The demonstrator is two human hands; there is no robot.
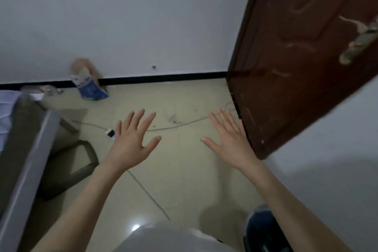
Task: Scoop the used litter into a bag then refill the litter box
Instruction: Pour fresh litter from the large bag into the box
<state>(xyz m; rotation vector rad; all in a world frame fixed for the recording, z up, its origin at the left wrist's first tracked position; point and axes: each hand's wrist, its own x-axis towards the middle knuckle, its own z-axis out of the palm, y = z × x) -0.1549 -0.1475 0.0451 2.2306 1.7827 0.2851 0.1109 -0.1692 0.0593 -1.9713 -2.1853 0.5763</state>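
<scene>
A blue-and-white bag (pixel 91 88), possibly litter though too blurred to be read, is propped against the wall at the upper left of the frame. Both hands are held out flat over the floor (pixel 184 170), fingers spread, nothing grasped: the left hand (pixel 133 139) at centre, the right hand (pixel 229 141) beside the brown door (pixel 296 57).

blue and white bag (pixel 91 88) by wall, print blurred, unreadable

A pale wall (pixel 126 16) with a black baseboard (pixel 163 78) fills twelve o'clock above a beige tiled floor (pixel 184 170). A dark brown door (pixel 296 57) stands at two o'clock; grey furniture (pixel 26 149) sits at nine.
</scene>
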